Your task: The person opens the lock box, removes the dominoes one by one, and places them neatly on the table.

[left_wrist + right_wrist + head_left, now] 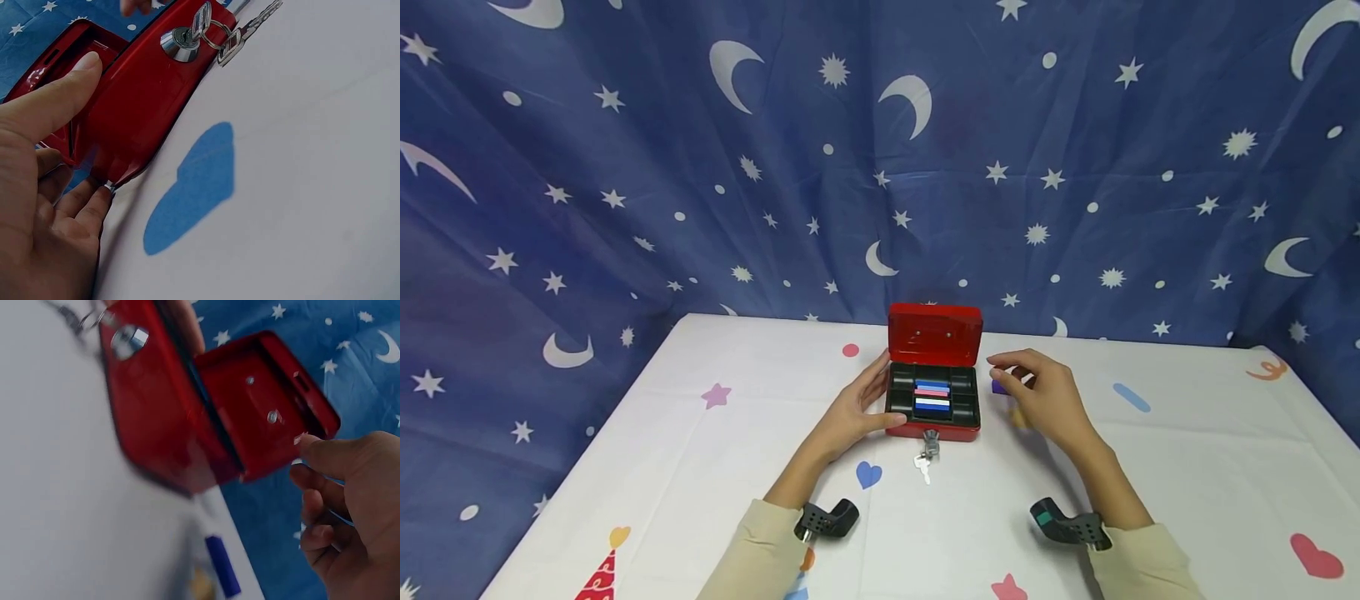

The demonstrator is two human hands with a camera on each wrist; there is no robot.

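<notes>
A red cash box (957,433) stands with its lid (935,333) raised and a black compartment tray (901,403) inside. Blue, pink and white bars (932,394) lie in the tray's middle compartment. My left hand (847,417) holds the box by its left side, thumb over the front corner and fingers along the wall. Keys (234,45) hang from the front lock (180,45). Right of the box, my right hand (1048,396) hovers with fingers loosely bent and nothing between them. Partly hidden under it in the head view, a blue-purple bar (222,567) lies on the table.
A white cloth with printed shapes covers the table (715,467). Behind the table hangs a blue curtain (805,200) with moons and stars. Wrist cameras (827,521) sit on both forearms.
</notes>
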